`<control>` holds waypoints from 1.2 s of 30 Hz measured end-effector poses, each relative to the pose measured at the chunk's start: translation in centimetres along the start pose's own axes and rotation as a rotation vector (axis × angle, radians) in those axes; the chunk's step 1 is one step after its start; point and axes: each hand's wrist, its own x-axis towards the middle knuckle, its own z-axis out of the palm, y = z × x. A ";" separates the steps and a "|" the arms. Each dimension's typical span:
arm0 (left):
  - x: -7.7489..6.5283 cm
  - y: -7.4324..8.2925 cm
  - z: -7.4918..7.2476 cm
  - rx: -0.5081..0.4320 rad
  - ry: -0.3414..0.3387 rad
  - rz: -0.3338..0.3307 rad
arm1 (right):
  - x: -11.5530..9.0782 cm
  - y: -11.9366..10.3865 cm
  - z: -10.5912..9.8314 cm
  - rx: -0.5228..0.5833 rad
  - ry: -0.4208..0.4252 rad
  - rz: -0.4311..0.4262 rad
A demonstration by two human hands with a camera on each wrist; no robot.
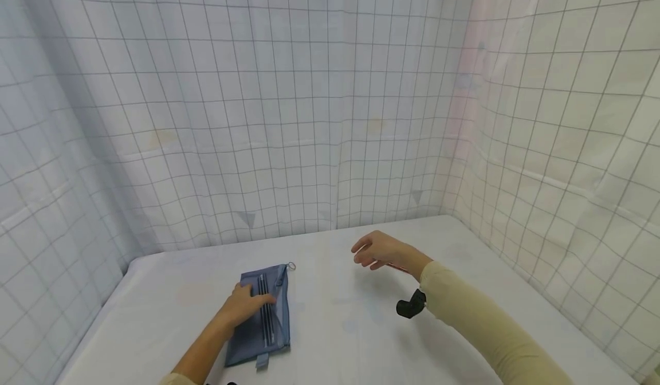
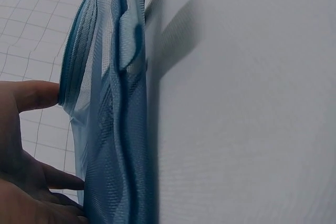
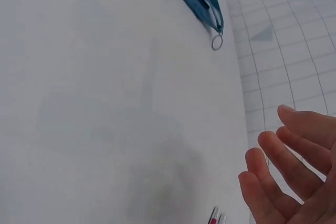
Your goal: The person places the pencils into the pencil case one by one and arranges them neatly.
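Note:
A blue mesh zip pouch lies on the table in front of me to the left, with dark narrow strips along its middle and a metal ring at its far corner. My left hand rests on the pouch, thumb and fingers spread apart; in the left wrist view its thumb touches the zipped edge. Over the table to the right hovers my right hand, holding nothing, its fingers loosely bent. Beneath it are slim pens with red parts, mostly hidden by the hand and arm in the head view.
A white cloth covers the table. White gridded curtains hang behind it and along both sides. A black wrist camera sticks out under the right sleeve.

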 end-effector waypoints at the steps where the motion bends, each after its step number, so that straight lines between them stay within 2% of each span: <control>1: 0.0 0.0 0.0 -0.003 0.001 0.001 | -0.1 0.2 -0.4 -0.013 0.011 0.003; 9: -0.1 -0.2 0.0 0.004 0.009 0.000 | -0.5 2.6 -3.0 -0.078 0.048 0.026; 14: -0.1 -0.3 0.0 0.002 0.005 0.005 | -1.2 4.0 -3.9 -0.196 0.067 0.019; 25: 0.2 -0.9 0.1 -0.001 -0.006 0.010 | -1.7 6.4 -4.3 -0.282 0.159 0.047; 33: 0.0 -0.5 0.0 -0.011 0.008 0.031 | -1.8 7.6 -4.5 -0.368 0.225 0.058; 36: -0.1 -0.2 -0.2 -0.011 0.012 0.031 | -1.9 7.6 -4.5 -0.403 0.239 0.035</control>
